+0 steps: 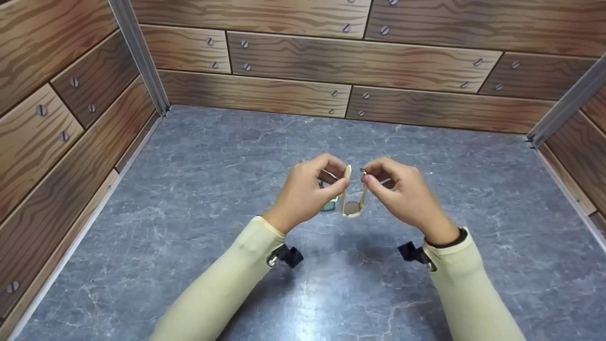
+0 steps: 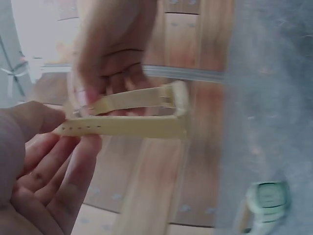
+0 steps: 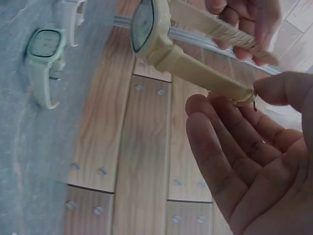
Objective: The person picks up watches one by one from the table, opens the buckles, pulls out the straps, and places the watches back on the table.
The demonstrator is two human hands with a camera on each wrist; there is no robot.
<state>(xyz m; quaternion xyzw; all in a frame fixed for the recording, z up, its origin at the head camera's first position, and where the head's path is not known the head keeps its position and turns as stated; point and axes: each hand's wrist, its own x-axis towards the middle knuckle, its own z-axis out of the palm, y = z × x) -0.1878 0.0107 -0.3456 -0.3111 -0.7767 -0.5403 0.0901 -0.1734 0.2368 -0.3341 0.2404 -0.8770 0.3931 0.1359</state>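
Note:
Both hands hold a cream wristwatch (image 1: pixel 352 209), its case hanging lowest and its two strap halves rising to the fingers. My left hand (image 1: pixel 307 192) pinches the strap half with the row of holes (image 2: pixel 93 127) between thumb and fingers. Thumb and fingers of my right hand (image 1: pixel 402 194) pinch the other half at its metal buckle (image 3: pixel 244 102). The strap ends are apart, with the buckle unfastened. In the right wrist view the watch's square-looking dial (image 3: pixel 143 22) faces away from the hands.
A pale green wristwatch (image 3: pixel 46 44) lies on the grey marbled table (image 1: pixel 189 189), partly behind my left hand in the head view. Beside it, a whitish watch strap (image 3: pixel 73 22) shows at the right wrist view's top edge. Wood-patterned panels (image 1: pixel 293 57) wall the table.

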